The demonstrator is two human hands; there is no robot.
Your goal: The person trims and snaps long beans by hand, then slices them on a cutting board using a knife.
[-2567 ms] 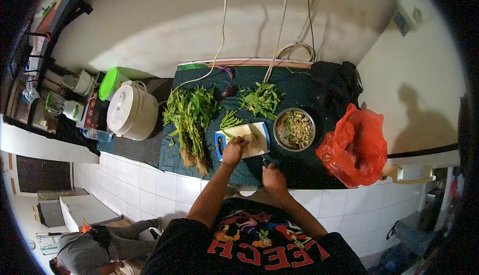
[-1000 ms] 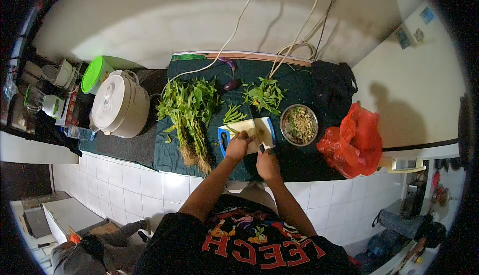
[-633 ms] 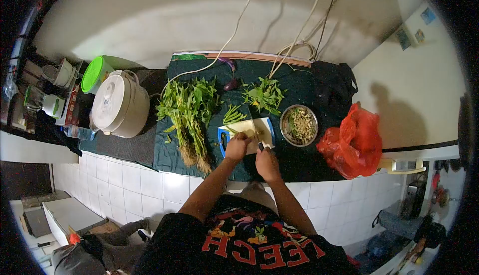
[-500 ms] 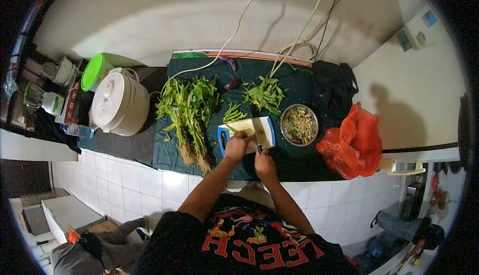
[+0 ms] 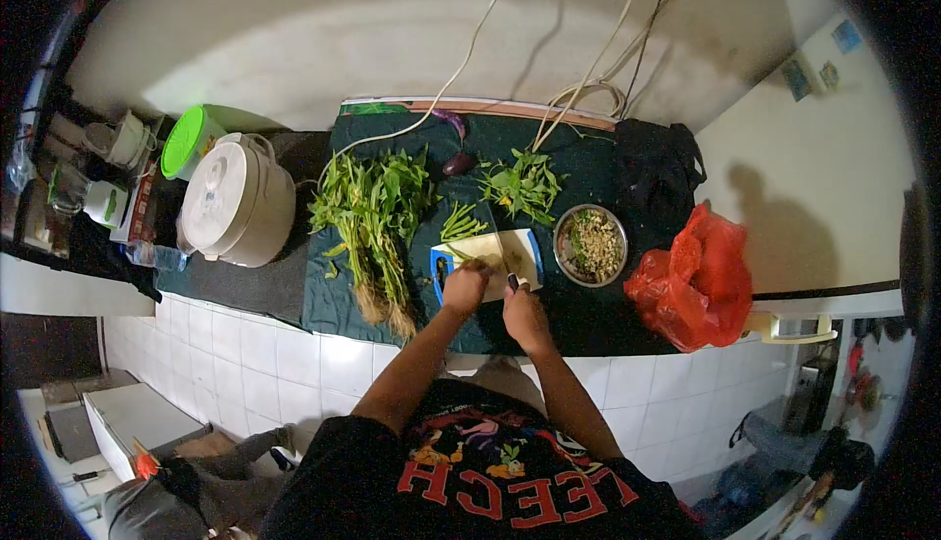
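Note:
My left hand point(image 5: 465, 286) is closed over the white cutting board point(image 5: 525, 247) with blue ends, fingers pinching a green bean point(image 5: 458, 254) whose end sticks out to the left. In my right hand point(image 5: 526, 317) is a knife point(image 5: 512, 281), gripped by its dark handle, its thin blade pointing away from me over the board. The fingertips of my left hand are close to the blade. Beyond the board's left edge lies a small pile of green beans point(image 5: 461, 221). A steel bowl point(image 5: 590, 245) of chopped, pale and green pieces stands right of the board.
Leafy greens with roots point(image 5: 374, 217) lie left, a smaller leafy bunch point(image 5: 522, 187) and a purple eggplant point(image 5: 458, 164) behind. A red plastic bag point(image 5: 697, 275) sits right; a white rice cooker point(image 5: 235, 197) stands left. A white cable point(image 5: 446, 89) hangs onto the dark green cloth point(image 5: 578, 158).
The knife blade has tilted up and reaches farther past the board. My right hand has shifted slightly; my left hand stays almost in place. The view has moved a little.

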